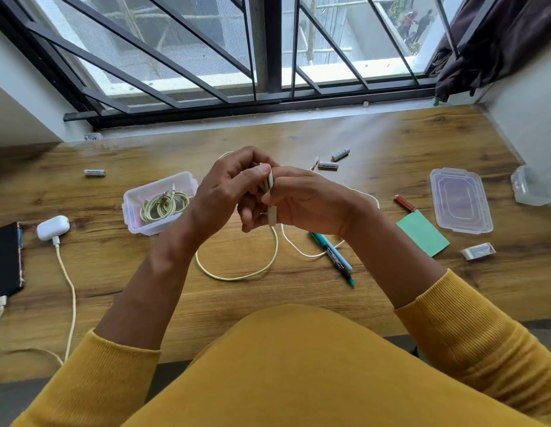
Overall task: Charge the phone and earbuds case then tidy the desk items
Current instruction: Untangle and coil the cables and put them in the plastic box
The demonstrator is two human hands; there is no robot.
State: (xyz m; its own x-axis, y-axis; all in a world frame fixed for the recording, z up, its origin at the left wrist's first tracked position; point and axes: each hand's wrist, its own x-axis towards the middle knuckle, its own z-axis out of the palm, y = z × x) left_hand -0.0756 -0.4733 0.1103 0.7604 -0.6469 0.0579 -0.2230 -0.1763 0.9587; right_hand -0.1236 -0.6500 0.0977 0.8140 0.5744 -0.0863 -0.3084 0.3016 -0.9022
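You hold a thin, cream cable [237,274] in both hands, above the middle of the worktop [391,143]. Your left hand [228,186] and your right hand [302,200] are both closed on folded loops of it, close together. The rest of the cable hangs down and lies in a big loop on the wood, just near you.

The cable looks light, soft and bendy. I think it will spring open if you let go, so pinch the loops in the middle and keep the hard plug end tucked in. An open clear box [158,204] sits just left of your hands with another coiled cable inside. Its lid [460,200] lies far to the right.

The phone [4,260] is at the left edge with a plug in it. The white earbuds case [53,227] beside it is plugged in too.

The worktop is smooth brown wood. Batteries [328,164], pens [335,257], a green paper pad [422,237] and an eraser [478,251] lie about. At the far side is a window with dark bars [268,41].
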